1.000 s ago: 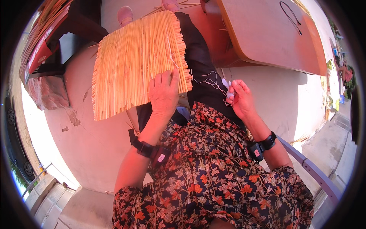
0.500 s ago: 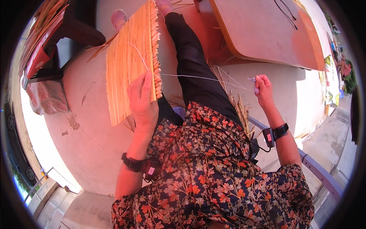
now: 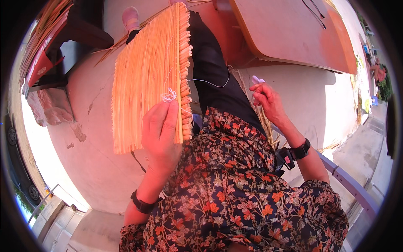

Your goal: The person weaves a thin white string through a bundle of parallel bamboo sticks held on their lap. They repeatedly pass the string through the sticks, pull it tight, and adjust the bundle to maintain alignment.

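A mat of thin straw-coloured stalks [image 3: 142, 80] lies across my lap and legs, its thicker cut ends lined up along the right edge. My left hand [image 3: 161, 130] rests on the near part of that edge, finger and thumb closed on loops of white string [image 3: 169, 96]. A slack length of the same string runs from the mat's edge over my dark trouser leg, curving upward. To the right, apart from the mat, my right hand [image 3: 268, 101] is raised with fingers curled. At its fingertips is a small white piece [image 3: 257, 80], whose kind I cannot make out.
A brown table [image 3: 294, 38] with rounded corners stands at the far right, dark-framed glasses [image 3: 317, 17] on it. Dark furniture [image 3: 86, 29] with stalks on top is at the far left, a clear plastic bag [image 3: 50, 107] below it. Loose stalks [image 3: 262, 115] lie beside my right leg.
The string has gone from taut between my hands to slack, and loops now show at my left fingertips. My right hand has moved left and loosened its curl. The mat has shifted nearer me.
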The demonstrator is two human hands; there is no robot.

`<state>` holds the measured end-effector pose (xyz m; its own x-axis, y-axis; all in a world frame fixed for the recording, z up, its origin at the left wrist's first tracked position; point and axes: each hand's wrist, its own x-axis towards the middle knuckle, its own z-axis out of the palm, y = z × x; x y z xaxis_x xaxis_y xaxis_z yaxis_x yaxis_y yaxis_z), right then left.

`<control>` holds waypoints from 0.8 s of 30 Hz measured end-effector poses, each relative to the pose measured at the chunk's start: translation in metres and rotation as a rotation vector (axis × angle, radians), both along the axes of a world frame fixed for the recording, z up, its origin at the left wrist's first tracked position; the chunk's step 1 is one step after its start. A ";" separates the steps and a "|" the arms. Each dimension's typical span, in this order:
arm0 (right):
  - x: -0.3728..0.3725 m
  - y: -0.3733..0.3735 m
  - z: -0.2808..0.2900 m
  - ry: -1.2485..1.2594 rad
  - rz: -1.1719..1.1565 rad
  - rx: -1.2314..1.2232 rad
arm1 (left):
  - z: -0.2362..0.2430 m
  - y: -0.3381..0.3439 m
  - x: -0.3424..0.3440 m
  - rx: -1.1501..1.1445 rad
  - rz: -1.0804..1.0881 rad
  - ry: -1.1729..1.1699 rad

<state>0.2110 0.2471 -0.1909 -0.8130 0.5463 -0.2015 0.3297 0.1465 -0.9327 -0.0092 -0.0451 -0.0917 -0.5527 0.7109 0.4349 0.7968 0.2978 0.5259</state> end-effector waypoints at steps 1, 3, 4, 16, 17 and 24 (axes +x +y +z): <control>-0.030 -0.024 0.018 0.084 0.061 -0.255 | 0.004 0.000 0.003 0.012 0.000 -0.009; -0.081 -0.068 0.051 0.228 0.113 -0.678 | 0.012 0.001 0.009 0.032 -0.002 -0.001; -0.101 -0.083 0.066 0.271 0.149 -0.874 | 0.016 0.000 0.011 0.037 -0.004 0.015; -0.032 -0.042 0.027 0.236 -0.412 -0.903 | 0.021 -0.006 0.026 0.024 -0.019 0.005; -0.016 -0.027 0.016 0.260 -0.425 -0.830 | 0.021 -0.005 0.026 0.022 -0.032 0.010; 0.100 0.070 -0.079 -0.471 -0.399 0.714 | 0.017 -0.002 0.031 0.015 -0.030 0.058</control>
<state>0.3109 0.3168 -0.2702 -0.4596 0.8877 0.0280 0.7989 0.4270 -0.4237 0.0223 -0.0466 -0.0747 -0.5049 0.7200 0.4761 0.8344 0.2659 0.4828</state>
